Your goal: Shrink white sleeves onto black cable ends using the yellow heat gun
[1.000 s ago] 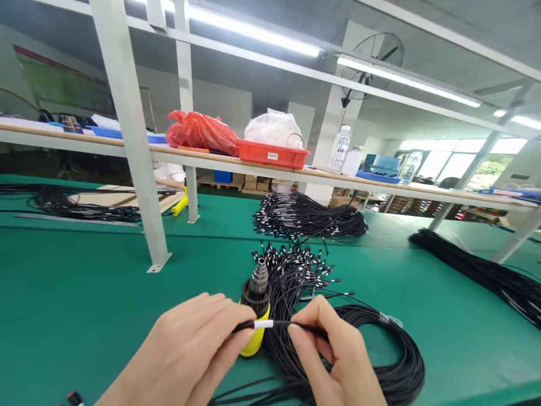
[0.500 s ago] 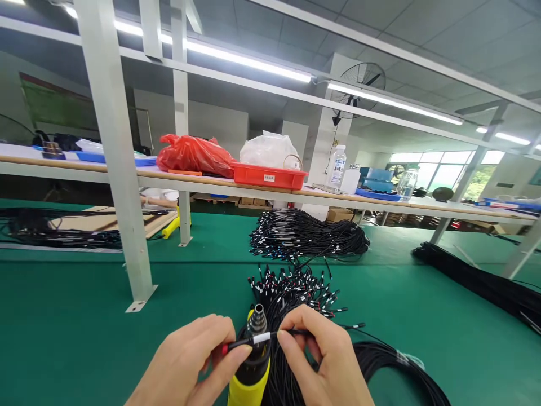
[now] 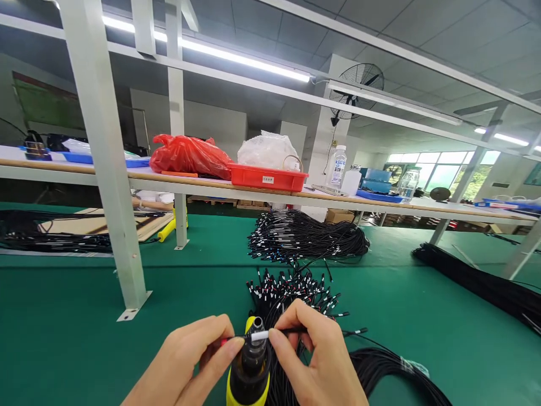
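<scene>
A black cable with a white sleeve [image 3: 259,335] on it is stretched between my two hands. My left hand [image 3: 196,355] pinches its red-tipped end between thumb and forefinger. Just right of the sleeve, my right hand [image 3: 315,349] pinches the cable, fingers closed. Directly beneath the sleeve stands a yellow and black hot air gun [image 3: 249,378], its metal nozzle pointing up and the sleeve close to the nozzle; I cannot tell whether they touch. Behind my hands lies a bundle of black cables [image 3: 291,290] with white-sleeved ends.
Farther back on the green table [image 3: 203,293] lies a larger bundle of black cables [image 3: 310,234]. A coiled cable [image 3: 389,363] sits at right, and black strands [image 3: 473,282] beyond it. A white post [image 3: 110,186] rises at left. The shelf holds a red tray [image 3: 270,177] and bottles.
My right hand has shifted slightly left along the cable, up against the white sleeve. The left fingers now cover more of the red-tipped end. The view has turned slightly.
</scene>
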`<state>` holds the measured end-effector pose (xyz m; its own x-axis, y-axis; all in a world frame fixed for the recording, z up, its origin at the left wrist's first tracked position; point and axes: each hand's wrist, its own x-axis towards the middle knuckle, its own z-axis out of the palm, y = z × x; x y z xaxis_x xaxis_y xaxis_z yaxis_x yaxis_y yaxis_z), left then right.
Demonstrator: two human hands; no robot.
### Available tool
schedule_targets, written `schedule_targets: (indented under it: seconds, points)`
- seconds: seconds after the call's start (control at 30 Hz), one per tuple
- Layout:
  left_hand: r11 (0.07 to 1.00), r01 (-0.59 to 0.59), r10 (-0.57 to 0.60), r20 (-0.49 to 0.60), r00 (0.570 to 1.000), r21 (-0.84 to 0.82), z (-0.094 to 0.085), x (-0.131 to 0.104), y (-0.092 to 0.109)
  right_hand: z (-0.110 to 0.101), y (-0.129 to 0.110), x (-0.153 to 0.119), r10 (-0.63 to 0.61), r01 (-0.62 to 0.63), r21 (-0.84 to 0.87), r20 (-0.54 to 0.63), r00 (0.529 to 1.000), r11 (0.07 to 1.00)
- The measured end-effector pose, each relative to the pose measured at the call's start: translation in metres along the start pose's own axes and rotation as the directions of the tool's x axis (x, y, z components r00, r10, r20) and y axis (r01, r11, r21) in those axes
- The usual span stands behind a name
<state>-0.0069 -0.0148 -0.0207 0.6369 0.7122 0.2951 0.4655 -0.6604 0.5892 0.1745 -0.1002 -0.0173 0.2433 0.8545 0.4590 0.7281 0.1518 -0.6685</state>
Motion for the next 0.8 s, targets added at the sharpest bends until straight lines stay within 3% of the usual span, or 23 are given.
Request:
schedule_targets:
  seconds: [0.27,0.47,0.8]
  points:
    - [0.993,0.108,-0.115,-0.136,0.984,-0.052,0.005,0.004,-0.01,-0.001,-0.005,0.005,0.139,-0.14,0.078,0.014,0.99,0.987]
    - [0.99,0.117,-0.111,0.073,0.991,-0.079,0.003,0.014,-0.005,0.005,0.002,0.006,0.154,-0.156,0.108,0.029,0.988,0.982]
    - [0.982,0.135,-0.122,0.105,0.987,-0.129,0.007,0.021,-0.011,0.01,0.009,0.007,0.161,-0.163,0.102,0.027,0.987,0.981]
